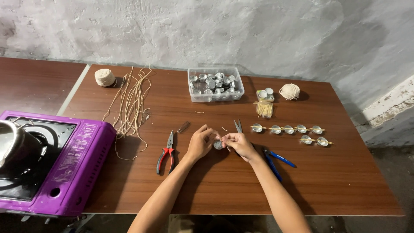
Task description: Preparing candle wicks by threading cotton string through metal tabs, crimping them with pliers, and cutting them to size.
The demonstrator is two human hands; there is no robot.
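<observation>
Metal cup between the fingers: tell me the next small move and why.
Probably lay a thin stick across the small metal cup that the left hand and right hand pinch together. The finished cups to the right each carry a stick across the rim, while this one seems not to; a bundle of sticks lies beyond the hands.

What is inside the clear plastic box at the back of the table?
The clear plastic box holds a loose pile of small round metal cups, some upright, some tipped. Whatever lies beneath the top layer is covered, and whether the cups hold anything is too small to tell.
</observation>
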